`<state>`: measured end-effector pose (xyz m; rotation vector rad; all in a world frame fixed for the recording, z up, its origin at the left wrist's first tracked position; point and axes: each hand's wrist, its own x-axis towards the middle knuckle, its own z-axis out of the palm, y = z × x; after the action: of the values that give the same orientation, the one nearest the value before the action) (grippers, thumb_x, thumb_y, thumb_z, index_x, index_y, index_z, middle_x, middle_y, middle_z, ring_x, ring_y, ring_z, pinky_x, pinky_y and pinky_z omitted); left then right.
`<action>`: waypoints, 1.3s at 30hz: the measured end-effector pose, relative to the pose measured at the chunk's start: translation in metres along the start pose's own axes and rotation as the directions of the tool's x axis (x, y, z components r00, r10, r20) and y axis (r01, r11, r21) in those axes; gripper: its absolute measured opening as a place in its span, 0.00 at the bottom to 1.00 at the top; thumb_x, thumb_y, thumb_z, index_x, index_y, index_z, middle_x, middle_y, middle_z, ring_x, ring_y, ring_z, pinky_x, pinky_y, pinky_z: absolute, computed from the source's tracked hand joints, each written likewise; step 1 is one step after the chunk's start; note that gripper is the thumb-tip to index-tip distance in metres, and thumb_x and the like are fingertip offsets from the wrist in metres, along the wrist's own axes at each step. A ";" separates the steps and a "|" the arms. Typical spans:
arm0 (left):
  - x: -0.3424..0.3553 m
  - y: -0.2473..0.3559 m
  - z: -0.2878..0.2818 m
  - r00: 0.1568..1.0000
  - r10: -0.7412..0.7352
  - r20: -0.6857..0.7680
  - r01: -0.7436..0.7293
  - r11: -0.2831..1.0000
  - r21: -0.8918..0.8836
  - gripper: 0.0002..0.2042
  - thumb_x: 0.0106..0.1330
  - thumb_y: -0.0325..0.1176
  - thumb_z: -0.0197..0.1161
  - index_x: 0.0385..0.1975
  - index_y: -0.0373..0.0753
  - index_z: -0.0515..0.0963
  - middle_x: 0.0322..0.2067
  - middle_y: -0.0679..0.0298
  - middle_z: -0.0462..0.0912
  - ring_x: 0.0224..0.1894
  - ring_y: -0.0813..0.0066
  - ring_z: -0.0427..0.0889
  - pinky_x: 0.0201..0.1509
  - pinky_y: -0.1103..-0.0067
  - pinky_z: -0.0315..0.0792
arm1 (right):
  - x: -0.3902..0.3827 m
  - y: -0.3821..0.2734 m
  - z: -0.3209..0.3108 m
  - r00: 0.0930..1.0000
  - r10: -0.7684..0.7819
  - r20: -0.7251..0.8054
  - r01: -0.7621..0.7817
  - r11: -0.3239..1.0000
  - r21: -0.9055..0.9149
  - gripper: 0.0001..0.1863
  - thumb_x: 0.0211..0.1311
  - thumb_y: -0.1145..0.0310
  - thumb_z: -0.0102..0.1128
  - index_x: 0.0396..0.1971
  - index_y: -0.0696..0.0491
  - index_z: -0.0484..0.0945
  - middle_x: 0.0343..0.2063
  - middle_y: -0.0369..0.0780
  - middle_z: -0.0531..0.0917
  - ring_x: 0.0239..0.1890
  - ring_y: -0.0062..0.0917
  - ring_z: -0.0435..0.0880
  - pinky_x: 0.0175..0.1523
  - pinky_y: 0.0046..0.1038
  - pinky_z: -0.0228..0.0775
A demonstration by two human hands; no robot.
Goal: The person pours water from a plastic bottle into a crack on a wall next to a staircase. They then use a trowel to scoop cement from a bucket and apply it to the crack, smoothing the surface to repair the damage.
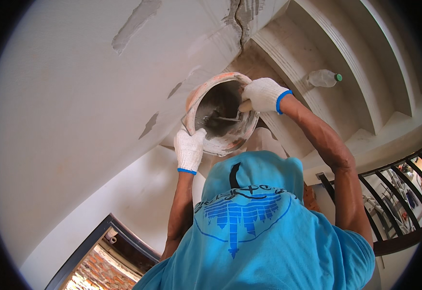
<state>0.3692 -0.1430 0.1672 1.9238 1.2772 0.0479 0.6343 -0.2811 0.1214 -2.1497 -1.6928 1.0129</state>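
Note:
My left hand (189, 147), in a white knit glove with blue cuff, grips the lower-left rim of a scuffed bucket (224, 145) streaked orange and grey. My right hand (264, 94), gloved alike, is closed on the bucket's upper-right rim. The bucket tilts toward me, showing dark, wet-looking grey material (211, 106) inside and a thin metal piece (226, 119), possibly a tool or handle. My blue shirt (259, 232) fills the lower middle, hiding what lies beneath.
Curved stairs (351, 58) rise at the right, with a clear green-capped bottle (321, 78) on a tread. A white wall (76, 87) with cracks and grey patches runs along the left. A black railing (380, 193) is lower right; a dark-framed opening (73, 256) shows brickwork lower left.

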 end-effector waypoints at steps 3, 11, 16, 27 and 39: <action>-0.002 0.004 0.000 1.000 0.019 -0.003 -0.019 0.999 -0.033 0.18 0.61 0.38 0.71 0.31 0.23 0.78 0.19 0.46 0.76 0.22 0.60 0.75 0.32 0.61 0.74 | 0.001 -0.002 0.007 0.996 -0.043 -0.083 0.039 0.998 -0.043 0.16 0.58 0.52 0.67 0.33 0.49 0.92 0.31 0.47 0.89 0.35 0.46 0.89 0.42 0.45 0.80; 0.006 -0.001 -0.004 0.997 -0.073 0.006 0.073 0.992 -0.104 0.18 0.60 0.37 0.72 0.31 0.23 0.78 0.20 0.54 0.77 0.24 0.71 0.74 0.32 0.65 0.74 | -0.021 0.007 0.008 0.998 -0.054 -0.039 0.062 0.967 0.245 0.14 0.55 0.58 0.71 0.37 0.47 0.93 0.30 0.46 0.89 0.32 0.44 0.88 0.41 0.43 0.79; 0.013 -0.008 -0.005 0.992 -0.120 0.033 0.124 0.972 -0.200 0.13 0.62 0.34 0.73 0.30 0.28 0.80 0.25 0.64 0.81 0.27 0.76 0.78 0.31 0.72 0.73 | -0.028 0.024 0.027 0.996 0.011 0.087 -0.052 0.868 0.494 0.14 0.59 0.60 0.72 0.39 0.53 0.92 0.22 0.42 0.85 0.24 0.29 0.84 0.32 0.33 0.75; 0.014 -0.011 -0.010 0.997 -0.080 -0.002 0.074 0.935 -0.347 0.20 0.67 0.43 0.75 0.25 0.31 0.79 0.24 0.73 0.74 0.28 0.81 0.69 0.30 0.74 0.68 | -0.061 0.058 0.070 0.984 0.025 0.176 -0.170 0.418 0.892 0.15 0.53 0.72 0.70 0.42 0.58 0.91 0.21 0.28 0.80 0.21 0.13 0.74 0.25 0.24 0.66; 0.013 -0.015 -0.020 0.987 -0.157 -0.018 0.109 0.758 -0.643 0.12 0.67 0.37 0.77 0.32 0.37 0.81 0.30 0.72 0.77 0.30 0.82 0.72 0.35 0.77 0.68 | -0.094 0.017 0.059 0.990 0.082 0.114 -0.129 0.219 0.967 0.22 0.53 0.68 0.66 0.50 0.60 0.85 0.32 0.37 0.86 0.24 0.16 0.80 0.27 0.22 0.69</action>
<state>0.3550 -0.1184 0.1664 1.2399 1.2311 0.4327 0.6005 -0.3868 0.1036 -1.2877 -0.4540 1.5643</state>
